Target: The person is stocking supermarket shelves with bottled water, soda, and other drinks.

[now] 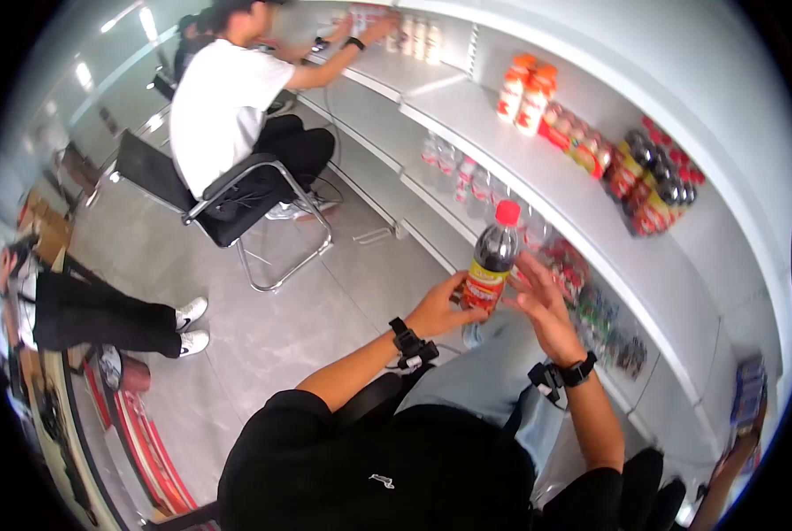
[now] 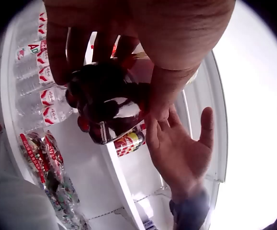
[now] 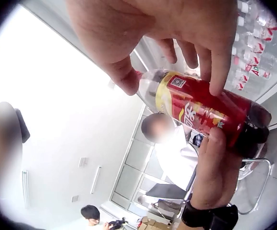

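A bottle of dark drink (image 1: 495,257) with a red cap and a red and yellow label stands roughly upright in front of the shelves in the head view. My left hand (image 1: 445,308) grips its lower part, thumb and fingers round the label. Beside the bottle, my right hand (image 1: 545,310) has its fingers spread, near the upper part. In the right wrist view the bottle (image 3: 200,108) lies between both hands, with right fingertips close to the label and neck; whether they touch cannot be told. The left wrist view shows the dark base (image 2: 107,103) and the right palm (image 2: 181,151) beyond.
On the upper shelf (image 1: 467,115) stand orange-capped bottles (image 1: 535,97) and packs of dark bottles (image 1: 653,181). Clear bottles (image 1: 480,188) and bagged items fill part of the shelf below. A person in white (image 1: 228,106) sits left at the shelves; another person's legs (image 1: 104,311) show at far left.
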`<state>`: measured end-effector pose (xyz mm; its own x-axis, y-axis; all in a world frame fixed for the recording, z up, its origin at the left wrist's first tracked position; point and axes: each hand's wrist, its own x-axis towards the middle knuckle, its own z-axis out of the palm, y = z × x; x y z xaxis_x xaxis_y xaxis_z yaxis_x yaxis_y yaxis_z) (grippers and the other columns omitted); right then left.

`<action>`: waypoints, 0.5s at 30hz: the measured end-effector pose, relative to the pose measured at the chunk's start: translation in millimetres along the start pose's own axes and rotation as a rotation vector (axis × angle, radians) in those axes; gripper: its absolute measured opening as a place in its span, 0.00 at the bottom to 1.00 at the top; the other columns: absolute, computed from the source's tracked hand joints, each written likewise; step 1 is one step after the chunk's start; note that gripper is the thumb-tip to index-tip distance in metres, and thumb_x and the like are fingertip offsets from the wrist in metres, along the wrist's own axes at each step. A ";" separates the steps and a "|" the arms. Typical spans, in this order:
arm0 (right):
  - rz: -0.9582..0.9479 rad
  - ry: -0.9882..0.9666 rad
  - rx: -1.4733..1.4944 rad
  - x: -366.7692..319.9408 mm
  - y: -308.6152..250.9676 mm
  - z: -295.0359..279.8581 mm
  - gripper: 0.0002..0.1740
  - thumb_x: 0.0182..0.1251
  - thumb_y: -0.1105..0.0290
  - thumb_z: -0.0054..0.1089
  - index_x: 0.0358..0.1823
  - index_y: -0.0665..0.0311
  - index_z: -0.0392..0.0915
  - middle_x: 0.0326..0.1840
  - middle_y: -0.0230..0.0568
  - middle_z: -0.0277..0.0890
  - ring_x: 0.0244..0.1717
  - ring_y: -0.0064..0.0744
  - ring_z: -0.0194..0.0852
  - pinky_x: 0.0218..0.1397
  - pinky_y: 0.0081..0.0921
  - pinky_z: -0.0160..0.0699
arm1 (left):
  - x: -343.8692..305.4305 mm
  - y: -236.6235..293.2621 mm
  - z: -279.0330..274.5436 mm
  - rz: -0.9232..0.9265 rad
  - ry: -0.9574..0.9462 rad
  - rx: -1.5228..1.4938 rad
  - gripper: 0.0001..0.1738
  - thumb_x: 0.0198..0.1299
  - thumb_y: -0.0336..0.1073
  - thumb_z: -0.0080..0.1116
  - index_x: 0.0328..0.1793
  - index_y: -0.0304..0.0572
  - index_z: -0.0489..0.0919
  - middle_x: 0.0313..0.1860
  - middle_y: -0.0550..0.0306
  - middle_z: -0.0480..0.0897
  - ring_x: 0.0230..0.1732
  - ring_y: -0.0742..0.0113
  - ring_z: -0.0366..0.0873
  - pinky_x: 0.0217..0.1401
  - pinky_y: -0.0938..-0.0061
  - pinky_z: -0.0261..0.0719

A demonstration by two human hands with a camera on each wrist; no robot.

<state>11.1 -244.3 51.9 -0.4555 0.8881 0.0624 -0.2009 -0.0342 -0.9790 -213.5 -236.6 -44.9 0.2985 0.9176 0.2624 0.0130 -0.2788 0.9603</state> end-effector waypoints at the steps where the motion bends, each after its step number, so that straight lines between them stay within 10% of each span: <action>1: -0.009 0.018 -0.032 -5.8 5.5 0.6 0.43 0.69 0.70 0.64 0.81 0.61 0.50 0.84 0.45 0.47 0.81 0.48 0.51 0.77 0.43 0.61 | -1.2 -2.4 0.4 -0.006 -0.010 0.038 0.43 0.53 0.44 0.77 0.72 0.37 0.68 0.55 0.50 0.83 0.51 0.63 0.82 0.57 0.68 0.79; 15: -0.073 0.339 -0.266 -63.6 50.7 21.8 0.42 0.62 0.62 0.74 0.73 0.64 0.61 0.62 0.44 0.73 0.64 0.34 0.72 0.65 0.34 0.74 | -17.8 -13.5 22.9 0.066 -0.236 0.352 0.46 0.43 0.47 0.82 0.67 0.38 0.71 0.52 0.45 0.84 0.55 0.51 0.83 0.57 0.64 0.80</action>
<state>11.0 -312.6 2.5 -0.1286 0.9857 0.1093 0.0285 0.1138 -0.9931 -197.1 -255.6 -64.6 0.5193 0.8160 0.2538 0.2990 -0.4517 0.8406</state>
